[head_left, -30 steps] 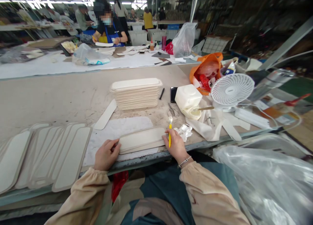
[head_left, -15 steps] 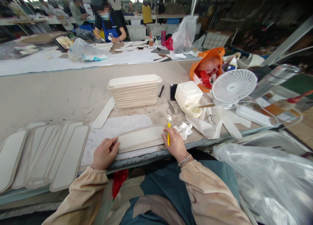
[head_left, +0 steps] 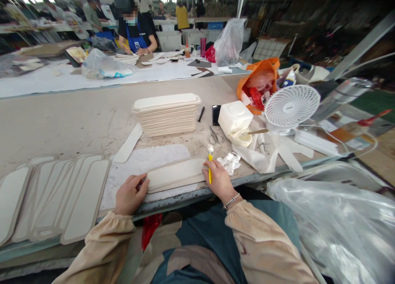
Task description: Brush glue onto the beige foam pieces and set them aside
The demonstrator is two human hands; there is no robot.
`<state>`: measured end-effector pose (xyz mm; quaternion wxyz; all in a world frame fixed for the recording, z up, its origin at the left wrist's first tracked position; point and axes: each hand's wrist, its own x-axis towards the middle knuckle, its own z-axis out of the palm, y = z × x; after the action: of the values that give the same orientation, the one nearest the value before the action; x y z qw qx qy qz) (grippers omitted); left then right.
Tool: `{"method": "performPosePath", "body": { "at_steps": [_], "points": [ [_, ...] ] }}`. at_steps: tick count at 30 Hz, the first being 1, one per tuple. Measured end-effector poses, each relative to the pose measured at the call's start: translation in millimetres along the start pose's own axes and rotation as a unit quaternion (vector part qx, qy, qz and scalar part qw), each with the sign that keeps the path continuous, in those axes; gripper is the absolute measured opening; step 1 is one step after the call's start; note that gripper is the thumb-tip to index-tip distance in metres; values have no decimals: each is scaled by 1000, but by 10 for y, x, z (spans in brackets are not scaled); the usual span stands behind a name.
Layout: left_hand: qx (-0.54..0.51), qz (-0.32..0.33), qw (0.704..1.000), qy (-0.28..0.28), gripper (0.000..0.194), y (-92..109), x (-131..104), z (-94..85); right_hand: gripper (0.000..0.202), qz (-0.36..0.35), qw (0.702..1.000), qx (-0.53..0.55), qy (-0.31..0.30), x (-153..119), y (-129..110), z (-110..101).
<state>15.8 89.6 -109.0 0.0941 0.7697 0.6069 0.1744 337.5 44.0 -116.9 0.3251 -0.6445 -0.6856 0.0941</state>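
My left hand (head_left: 131,194) pinches the left end of a long rounded white panel (head_left: 175,172) with a beige border. Under that panel another one shows, slightly askew, on a white sheet (head_left: 119,189) at the table's front edge. My right hand (head_left: 219,180) has a yellow brush (head_left: 210,169) in its fingers, bristles up with white stuff on them, and its fingertips touch the panel's right end. Behind lies a tall stack of like panels (head_left: 168,117), with a single strip (head_left: 128,144) beside it. More bordered panels (head_left: 88,197) overlap at the left.
Right of the stack are a black pen (head_left: 201,114), scissors (head_left: 215,137), a phone (head_left: 216,114), a white container (head_left: 236,118), crumpled white paper (head_left: 230,162), a white fan (head_left: 292,108) and an orange bag (head_left: 257,84). Across the table a person (head_left: 135,33) in a blue apron works.
The whole view has shifted slightly. Both hands stay at the two ends of the panel, and the brush is still in my right hand.
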Motion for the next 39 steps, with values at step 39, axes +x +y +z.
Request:
{"method": "performPosePath", "body": {
  "at_steps": [39],
  "points": [
    [4, -1, 1000, 8, 40, 34, 2, -11, 22, -3, 999, -28, -36, -41, -20, -38]
  ]
}}
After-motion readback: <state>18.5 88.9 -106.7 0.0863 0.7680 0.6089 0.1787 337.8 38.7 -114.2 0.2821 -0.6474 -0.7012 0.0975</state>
